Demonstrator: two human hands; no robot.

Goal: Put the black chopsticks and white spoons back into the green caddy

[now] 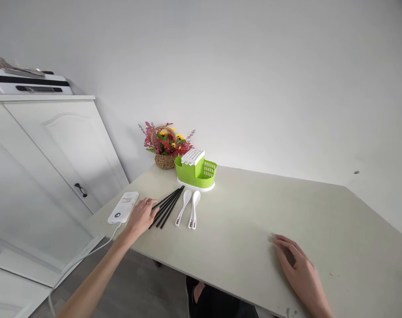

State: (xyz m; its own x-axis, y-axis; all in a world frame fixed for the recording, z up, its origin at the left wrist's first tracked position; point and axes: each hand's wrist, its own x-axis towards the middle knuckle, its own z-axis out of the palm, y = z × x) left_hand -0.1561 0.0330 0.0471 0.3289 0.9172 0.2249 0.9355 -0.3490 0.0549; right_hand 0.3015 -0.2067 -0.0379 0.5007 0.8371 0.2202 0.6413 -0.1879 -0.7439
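Note:
My left hand [143, 217] is at the left end of a fanned bundle of black chopsticks [168, 206] on the table. Its thumb and forefinger are apart at the chopsticks' near ends, and no firm grip shows. Just right of the chopsticks lie several white spoons [193, 208], bowls pointing away from me. Behind them stands a green utensil holder [192, 173] with a slotted white top and white base. My right hand [298, 267] rests on the right part of the table, fingers loosely bent, a gap inside the thumb, holding nothing.
A white power bank [123, 207] with a white cable [98, 250] lies left of my left hand. A wicker basket of artificial flowers [165, 160] stands by the wall. White cabinets [71, 145] flank the table [234, 238] on the left, with a printer-like machine [28, 84] on top.

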